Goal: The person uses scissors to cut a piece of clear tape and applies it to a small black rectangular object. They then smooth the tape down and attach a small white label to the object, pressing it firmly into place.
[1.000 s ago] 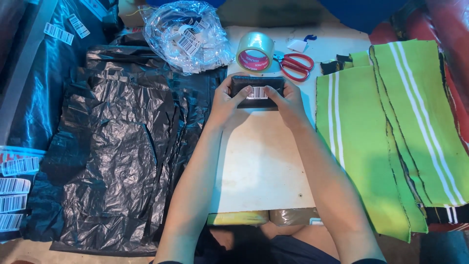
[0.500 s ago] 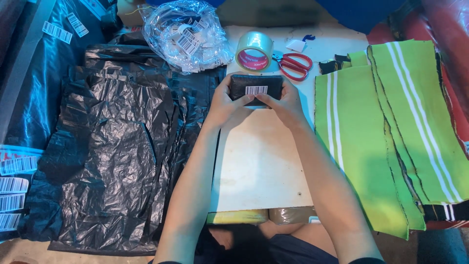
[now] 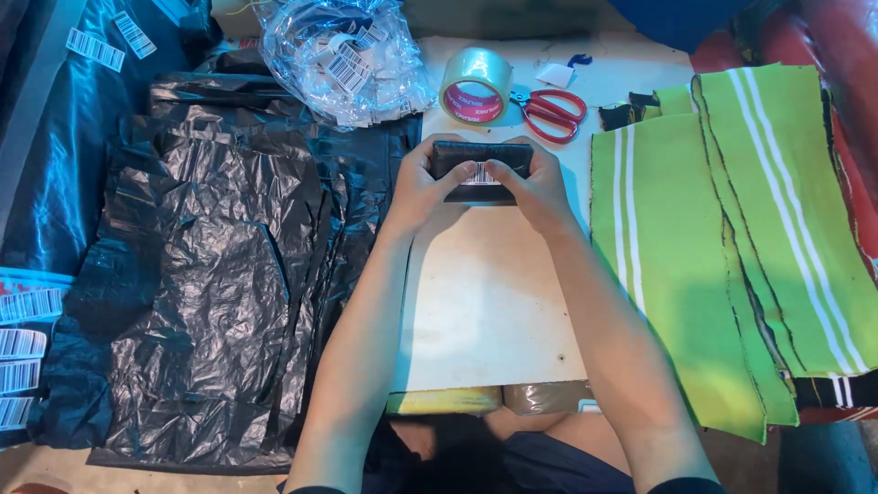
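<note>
Head view: black plastic bags (image 3: pixel 210 265) are being kept spread at the left of the white table (image 3: pixel 485 302), green striped cloth pieces (image 3: pixel 722 247) stacked at the right. Beyond, a tape roll (image 3: pixel 476 85) and red scissors (image 3: pixel 551 112) are lying. A small black packet (image 3: pixel 481 166) is being held above the table's far part, clasped by the left hand (image 3: pixel 422 186) and right hand (image 3: pixel 537 189); its white label (image 3: pixel 479 174) is seemingly being pressed down. Firm thumb smoothing is likely needed next.
</note>
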